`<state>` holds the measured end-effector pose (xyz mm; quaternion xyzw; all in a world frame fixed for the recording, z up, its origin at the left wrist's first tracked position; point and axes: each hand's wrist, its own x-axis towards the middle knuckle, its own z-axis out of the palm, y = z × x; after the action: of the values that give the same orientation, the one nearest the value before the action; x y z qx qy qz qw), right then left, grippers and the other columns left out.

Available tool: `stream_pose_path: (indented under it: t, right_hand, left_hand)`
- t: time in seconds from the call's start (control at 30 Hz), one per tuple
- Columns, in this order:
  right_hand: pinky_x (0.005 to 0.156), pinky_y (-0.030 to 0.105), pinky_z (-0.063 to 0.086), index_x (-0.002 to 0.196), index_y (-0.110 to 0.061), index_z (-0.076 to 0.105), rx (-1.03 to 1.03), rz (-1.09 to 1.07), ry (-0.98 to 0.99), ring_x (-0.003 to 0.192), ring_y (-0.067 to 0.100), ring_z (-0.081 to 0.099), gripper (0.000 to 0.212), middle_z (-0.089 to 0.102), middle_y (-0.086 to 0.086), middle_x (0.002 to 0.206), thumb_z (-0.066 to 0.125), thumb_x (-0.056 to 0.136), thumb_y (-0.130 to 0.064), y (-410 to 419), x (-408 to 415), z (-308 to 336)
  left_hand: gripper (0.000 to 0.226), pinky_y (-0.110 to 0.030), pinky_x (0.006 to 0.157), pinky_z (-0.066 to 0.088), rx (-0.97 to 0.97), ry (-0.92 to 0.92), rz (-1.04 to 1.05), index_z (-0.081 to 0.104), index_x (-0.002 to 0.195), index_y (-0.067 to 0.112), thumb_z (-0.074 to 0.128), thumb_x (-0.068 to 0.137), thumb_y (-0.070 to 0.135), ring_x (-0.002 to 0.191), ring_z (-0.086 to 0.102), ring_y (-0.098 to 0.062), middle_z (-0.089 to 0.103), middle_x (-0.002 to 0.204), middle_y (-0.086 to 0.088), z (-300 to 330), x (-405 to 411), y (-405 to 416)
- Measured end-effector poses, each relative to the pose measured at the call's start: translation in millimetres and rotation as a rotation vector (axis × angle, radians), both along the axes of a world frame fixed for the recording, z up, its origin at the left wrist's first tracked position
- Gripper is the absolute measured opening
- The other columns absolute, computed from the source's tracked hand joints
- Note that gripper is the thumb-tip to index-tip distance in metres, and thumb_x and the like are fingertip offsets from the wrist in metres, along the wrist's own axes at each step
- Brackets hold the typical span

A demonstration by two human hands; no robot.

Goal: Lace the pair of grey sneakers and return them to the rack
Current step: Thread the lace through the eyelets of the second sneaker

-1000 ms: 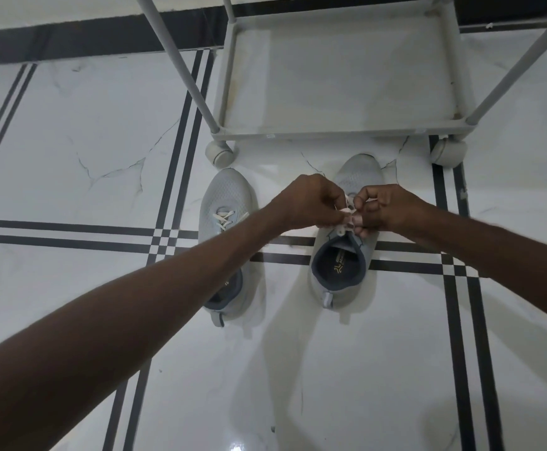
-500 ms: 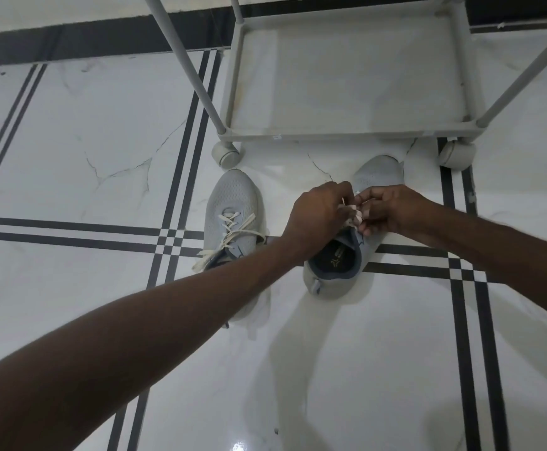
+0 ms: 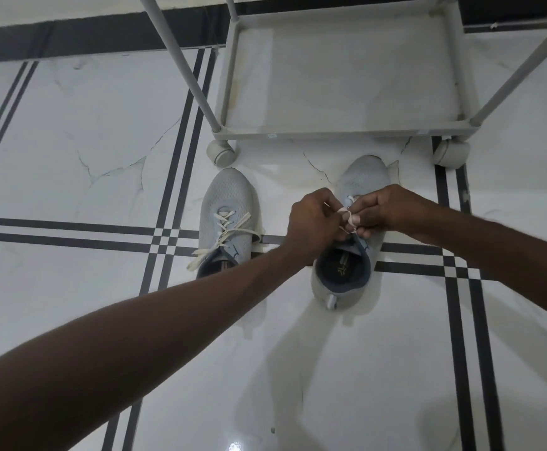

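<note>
Sneaker lace pinched by left hand, right hand

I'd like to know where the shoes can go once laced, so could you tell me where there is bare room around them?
The rack's bottom shelf is bare from rim to rim. Open floor lies left of the left sneaker and nearer the person, below both heels. It is crowded over the right sneaker, where the left hand and right hand pinch its lace.
</note>
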<state>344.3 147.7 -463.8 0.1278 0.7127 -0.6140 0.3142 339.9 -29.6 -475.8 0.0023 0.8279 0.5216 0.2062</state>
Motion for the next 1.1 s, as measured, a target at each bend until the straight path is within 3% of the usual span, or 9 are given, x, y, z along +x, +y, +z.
stream_pose_path:
  t: [0.17, 0.27, 0.33, 0.47, 0.57, 0.7, 0.83, 0.97, 1.1]
  right_hand:
    - [0.055, 0.021, 0.059, 0.084, -0.001, 0.076, 0.251, -0.052, 0.187, 0.05, 0.017, 0.069, 0.009, 0.075, 0.011, 0.065, 0.079, 0.076, -0.001, -7.0, 7.9, 4.4]
    - [0.047, 0.012, 0.052, 0.078, -0.004, 0.074, 0.437, -0.061, 0.305, 0.045, 0.009, 0.068, 0.007, 0.071, -0.001, 0.055, 0.081, 0.076, -0.006, 8.1, 16.2, 2.7]
    - [0.048, 0.01, 0.051, 0.075, -0.005, 0.073, 0.516, -0.028, 0.338, 0.046, 0.009, 0.069, 0.008, 0.071, 0.001, 0.056, 0.08, 0.077, -0.008, 17.0, 23.2, -0.4]
    - [0.047, 0.012, 0.052, 0.074, -0.006, 0.071, 0.549, -0.004, 0.352, 0.047, 0.012, 0.07, 0.009, 0.071, -0.002, 0.056, 0.077, 0.08, -0.007, 21.9, 30.4, -5.4]
    - [0.051, 0.007, 0.05, 0.074, -0.013, 0.071, 0.607, 0.04, 0.379, 0.046, 0.005, 0.068, 0.009, 0.068, -0.012, 0.051, 0.077, 0.081, -0.011, 21.8, 29.0, -5.6]
    - [0.053, 0.004, 0.045, 0.073, -0.017, 0.071, 0.68, 0.092, 0.466, 0.049, 0.002, 0.066, 0.01, 0.066, -0.012, 0.054, 0.079, 0.078, -0.012, 19.0, 30.9, -7.5]
    - [0.048, 0.001, 0.039, 0.074, -0.011, 0.07, 0.656, 0.083, 0.498, 0.051, -0.006, 0.062, 0.009, 0.064, -0.014, 0.057, 0.073, 0.082, -0.008, 16.7, 30.6, -11.9]
    - [0.052, 0.02, 0.039, 0.073, -0.015, 0.067, 0.701, 0.126, 0.547, 0.053, 0.004, 0.057, 0.011, 0.062, -0.01, 0.059, 0.072, 0.082, -0.012, 10.2, 27.0, -19.5]
    - [0.053, 0.019, 0.034, 0.077, -0.019, 0.063, 0.673, 0.172, 0.545, 0.061, 0.002, 0.053, 0.01, 0.059, -0.013, 0.065, 0.068, 0.086, -0.017, 3.1, 18.2, -18.3]
  left_hand:
    - [0.007, -0.041, 0.066, 0.063, -0.126, 0.009, -0.012, 0.062, 0.082, 0.012, 0.063, 0.088, 0.014, 0.06, 0.073, -0.023, 0.075, 0.073, -0.007, 0.9, 4.3, -14.7]
    - [0.015, -0.027, 0.047, 0.054, -0.018, -0.18, 0.022, 0.057, 0.081, 0.013, 0.055, 0.095, 0.011, 0.052, 0.061, -0.02, 0.068, 0.072, -0.008, 1.2, 7.8, -34.3]
    - [0.018, -0.021, 0.043, 0.047, -0.029, -0.201, -0.046, 0.056, 0.081, 0.014, 0.05, 0.098, 0.011, 0.05, 0.056, -0.018, 0.066, 0.072, -0.009, -1.8, 8.4, -48.1]
    - [0.013, -0.023, 0.049, 0.052, -0.117, -0.191, -0.252, 0.059, 0.085, 0.014, 0.054, 0.097, 0.015, 0.051, 0.061, -0.015, 0.07, 0.072, -0.01, -2.4, 5.1, -60.8]
    - [0.014, -0.023, 0.055, 0.051, -0.291, -0.079, -0.453, 0.058, 0.085, 0.017, 0.054, 0.096, 0.024, 0.053, 0.062, -0.016, 0.072, 0.074, -0.011, 3.6, -2.6, -56.5]
    - [0.023, -0.035, 0.067, 0.046, -0.525, 0.247, -0.648, 0.061, 0.082, 0.015, 0.059, 0.092, 0.036, 0.065, 0.054, -0.028, 0.058, 0.065, -0.003, 6.7, -7.6, -42.4]
    - [0.012, -0.038, 0.071, 0.055, -0.496, 0.293, -0.534, 0.073, 0.087, 0.013, 0.065, 0.087, 0.023, 0.071, 0.067, -0.025, 0.075, 0.077, -0.003, 8.3, -12.2, -36.6]
    - [0.008, -0.037, 0.073, 0.058, -0.427, 0.208, -0.497, 0.076, 0.089, 0.014, 0.071, 0.084, 0.019, 0.067, 0.072, -0.02, 0.078, 0.076, -0.004, 7.3, -14.2, -36.5]
    - [0.01, -0.039, 0.071, 0.058, -0.481, 0.224, -0.493, 0.075, 0.082, 0.013, 0.072, 0.085, 0.022, 0.065, 0.071, -0.027, 0.075, 0.07, -0.008, 6.2, -17.3, -36.4]
